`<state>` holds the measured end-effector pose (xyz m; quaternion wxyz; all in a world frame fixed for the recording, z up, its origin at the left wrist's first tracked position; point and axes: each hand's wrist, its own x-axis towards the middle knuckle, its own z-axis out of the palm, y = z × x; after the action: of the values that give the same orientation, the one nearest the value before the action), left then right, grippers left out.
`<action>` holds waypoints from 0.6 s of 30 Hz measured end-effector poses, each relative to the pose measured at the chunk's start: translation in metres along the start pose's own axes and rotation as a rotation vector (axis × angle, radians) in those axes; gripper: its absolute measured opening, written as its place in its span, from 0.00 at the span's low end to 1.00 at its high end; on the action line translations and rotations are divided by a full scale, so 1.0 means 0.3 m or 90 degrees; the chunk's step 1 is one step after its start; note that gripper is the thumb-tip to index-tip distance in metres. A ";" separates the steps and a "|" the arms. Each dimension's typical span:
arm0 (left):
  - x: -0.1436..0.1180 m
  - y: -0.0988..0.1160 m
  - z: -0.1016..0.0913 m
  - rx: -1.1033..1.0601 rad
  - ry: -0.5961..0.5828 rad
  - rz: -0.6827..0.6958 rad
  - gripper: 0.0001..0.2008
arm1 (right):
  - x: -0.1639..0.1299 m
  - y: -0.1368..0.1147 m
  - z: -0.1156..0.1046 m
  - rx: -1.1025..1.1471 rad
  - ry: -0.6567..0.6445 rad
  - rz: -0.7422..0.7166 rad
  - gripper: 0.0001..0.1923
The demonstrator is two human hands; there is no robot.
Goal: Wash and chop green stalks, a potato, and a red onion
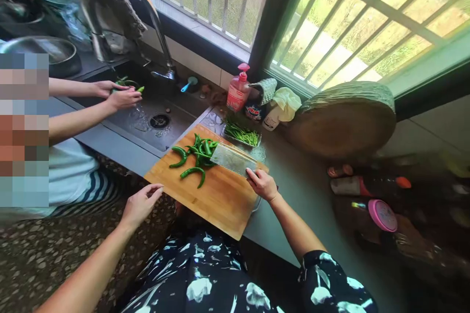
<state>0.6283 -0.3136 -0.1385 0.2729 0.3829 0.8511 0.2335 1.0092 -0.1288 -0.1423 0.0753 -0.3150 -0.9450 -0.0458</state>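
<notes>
A wooden cutting board (216, 195) lies across the counter edge beside the sink. Several green chili peppers (196, 154) are piled at its far end. My right hand (262, 183) grips the handle of a broad cleaver (233, 159), whose blade lies flat on the board against the peppers. My left hand (141, 204) hovers open just off the board's near left corner, holding nothing.
Another person at the left holds green peppers (127, 83) in both hands over the sink (154, 120) under the tap (161, 44). A tray of green stems (242, 134), a pink soap bottle (238, 90), cloths and a round wooden block (341, 122) stand behind the board. Bottles and a pink lid (382, 215) sit at right.
</notes>
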 end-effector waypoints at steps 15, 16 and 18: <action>0.335 0.100 0.053 0.243 -0.156 0.612 0.32 | -0.247 -0.342 -0.045 0.067 -0.163 0.172 0.24; 0.345 0.162 0.094 0.291 -0.188 0.671 0.38 | -0.303 -0.388 -0.041 0.077 -0.183 0.194 0.24; 0.382 0.274 0.166 0.374 -0.222 0.729 0.48 | -0.364 -0.480 -0.031 0.101 -0.214 0.204 0.25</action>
<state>0.6394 -0.1658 -0.1584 0.1238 0.8651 0.4849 0.0350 1.0097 -0.3092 -0.1573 -0.0525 -0.4574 -0.8827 0.0943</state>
